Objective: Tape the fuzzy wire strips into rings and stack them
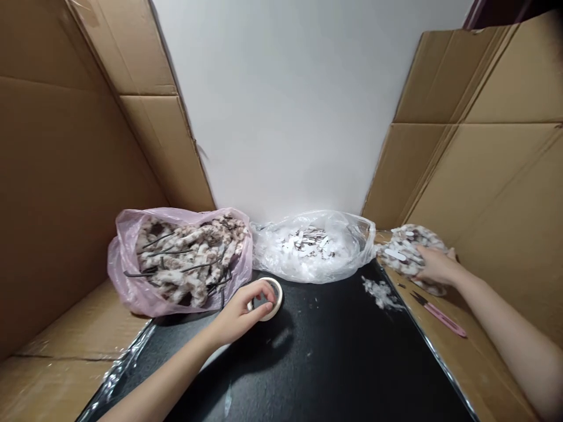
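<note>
My left hand [245, 309] is closed around one side of a roll of white tape [278, 302], its fingers curled at the ring's opening, over the black tabletop. On the right, my right hand [437, 266] reaches onto a bundle of fluffy brown-and-white strips [411, 240]. Its visible fingers are stretched and apart against the fluff, with the tips partly hidden. White oval tags [394, 254] show on that bundle. Just in front of it lie pink-handled thread snips [440, 313], which neither hand touches.
A pink plastic bag [127, 293] holds fluffy strips with dark stems at the left. Beside it, a clear plastic bag [352, 266] contains white tags. Loose fluff [382, 293] lies on the black tabletop [334, 363]. Cardboard panels [497, 176] stand on both sides.
</note>
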The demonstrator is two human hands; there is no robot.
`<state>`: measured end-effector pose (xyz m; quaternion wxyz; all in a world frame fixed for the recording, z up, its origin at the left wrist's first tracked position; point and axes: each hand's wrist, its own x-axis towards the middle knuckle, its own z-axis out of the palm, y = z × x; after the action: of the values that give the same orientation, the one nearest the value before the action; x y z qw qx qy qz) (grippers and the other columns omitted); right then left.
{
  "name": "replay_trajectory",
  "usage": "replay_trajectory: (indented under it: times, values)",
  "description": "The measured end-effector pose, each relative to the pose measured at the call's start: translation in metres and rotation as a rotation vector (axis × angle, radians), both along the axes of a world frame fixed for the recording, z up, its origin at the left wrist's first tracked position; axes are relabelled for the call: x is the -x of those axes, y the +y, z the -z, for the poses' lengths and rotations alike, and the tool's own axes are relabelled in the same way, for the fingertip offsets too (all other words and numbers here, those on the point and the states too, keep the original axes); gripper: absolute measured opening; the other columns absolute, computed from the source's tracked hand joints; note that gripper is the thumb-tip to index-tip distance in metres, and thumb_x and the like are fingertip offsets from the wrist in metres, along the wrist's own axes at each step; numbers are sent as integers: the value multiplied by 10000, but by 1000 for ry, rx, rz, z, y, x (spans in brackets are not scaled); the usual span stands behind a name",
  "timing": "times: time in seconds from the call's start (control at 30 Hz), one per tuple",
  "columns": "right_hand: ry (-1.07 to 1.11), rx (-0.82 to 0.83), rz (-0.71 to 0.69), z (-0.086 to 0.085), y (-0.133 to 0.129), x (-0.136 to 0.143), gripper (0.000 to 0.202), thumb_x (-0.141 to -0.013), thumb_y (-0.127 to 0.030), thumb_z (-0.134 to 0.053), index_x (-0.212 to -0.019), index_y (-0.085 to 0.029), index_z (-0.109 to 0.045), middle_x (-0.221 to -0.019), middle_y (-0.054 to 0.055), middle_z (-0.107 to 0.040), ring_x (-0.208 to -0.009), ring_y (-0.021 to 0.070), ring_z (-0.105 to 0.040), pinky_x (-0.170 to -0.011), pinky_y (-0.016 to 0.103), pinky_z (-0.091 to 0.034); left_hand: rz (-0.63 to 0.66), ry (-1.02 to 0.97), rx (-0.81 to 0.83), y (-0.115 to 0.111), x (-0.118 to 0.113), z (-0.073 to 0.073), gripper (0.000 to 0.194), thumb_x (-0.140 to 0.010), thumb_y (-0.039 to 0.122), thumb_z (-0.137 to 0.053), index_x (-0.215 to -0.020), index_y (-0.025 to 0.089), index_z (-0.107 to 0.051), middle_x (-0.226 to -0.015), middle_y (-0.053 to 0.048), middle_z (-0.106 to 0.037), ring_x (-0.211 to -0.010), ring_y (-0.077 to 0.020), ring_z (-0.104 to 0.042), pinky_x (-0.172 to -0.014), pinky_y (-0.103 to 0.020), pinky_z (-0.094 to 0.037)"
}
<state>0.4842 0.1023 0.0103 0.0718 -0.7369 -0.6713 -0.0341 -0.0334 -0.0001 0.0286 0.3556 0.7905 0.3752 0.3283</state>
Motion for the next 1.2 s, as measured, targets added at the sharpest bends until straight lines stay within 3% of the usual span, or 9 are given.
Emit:
replay_trajectory:
  times: [0.13, 0.37, 0.47, 0.53, 0.63, 0.8, 0.9, 1.0, 1.2]
  values:
    - [-106, 151, 24, -8, -5, 14, 682, -577, -196, -649, -1237, -141, -482, -943, 166, -695, -1050, 410, -576, -1029, 623, -145, 1, 65, -6, 0, 8, 11, 178, -909, 306, -464, -815, 177, -543, -868, -40, -593, -853, -161, -545, -793, -272, -424]
    - [-91, 134, 21, -15, -1, 18, 647, -649, -292, -625, -1256, -144, -459, -991, 151, -690, -1043, 363, -592, -1033, 559, -230, 51, 153, -44, 1, 6, 19, 175, -913, 310, -444, -828, 187, -536, -889, -40, -607, -849, -161, -547, -784, -266, -431]
    - [-45, 116, 61, -23, 10, 10, 740, -624, -313, -665, -1313, -171, -435, -1176, 162, -626, -1162, 384, -506, -1035, 552, -260, 58, 159, -46, 3, 8, 21, 189, -918, 312, -427, -824, 187, -534, -882, -42, -604, -845, -162, -543, -774, -265, -434]
    - [-33, 82, 87, -26, 17, 6, 785, -638, -352, -663, -1359, -190, -400, -1347, 162, -504, -1265, 402, -395, -1036, 553, -272, 48, 158, -40, 4, 10, 24, 203, -922, 317, -414, -824, 186, -534, -878, -47, -603, -844, -166, -541, -771, -270, -436]
    - [-34, 43, 104, -18, 24, 6, 771, -681, -391, -623, -1386, -201, -373, -1453, 144, -373, -1331, 406, -287, -1051, 569, -247, 33, 165, -30, 5, 11, 28, 211, -921, 323, -411, -819, 186, -535, -874, -50, -604, -844, -171, -543, -772, -277, -437]
    - [1, -27, 104, 9, 21, 9, 765, -717, -330, -576, -1407, -140, -305, -1475, 180, -309, -1365, 368, -242, -1093, 522, -195, 26, 152, -16, 4, 9, 28, 200, -896, 326, -447, -803, 189, -559, -858, -51, -620, -828, -178, -556, -764, -280, -450]
    - [28, -33, 16, 17, 13, 8, 928, -680, -451, -635, -1433, -100, -224, -1488, 202, -266, -1393, 355, -187, -1117, 455, -192, 23, 147, -18, 3, 10, 28, 193, -891, 320, -451, -800, 190, -561, -855, -48, -622, -822, -176, -560, -763, -279, -453]
    - [-12, 6, -81, 17, 5, 4, 1061, -624, -512, -689, -1450, -97, -169, -1514, 208, -199, -1406, 361, -138, -1128, 466, -178, 29, 165, -11, 4, 10, 29, 190, -900, 317, -441, -813, 192, -555, -869, -48, -617, -833, -174, -559, -771, -275, -450]
    - [-117, 20, 11, 15, 13, 7, 787, -769, -238, -527, -1464, -182, -162, -1542, 144, -185, -1425, 301, -125, -1112, 535, -184, 24, 182, -27, 4, 5, 29, 199, -901, 324, -441, -813, 189, -558, -868, -51, -622, -832, -172, -563, -769, -261, -452]
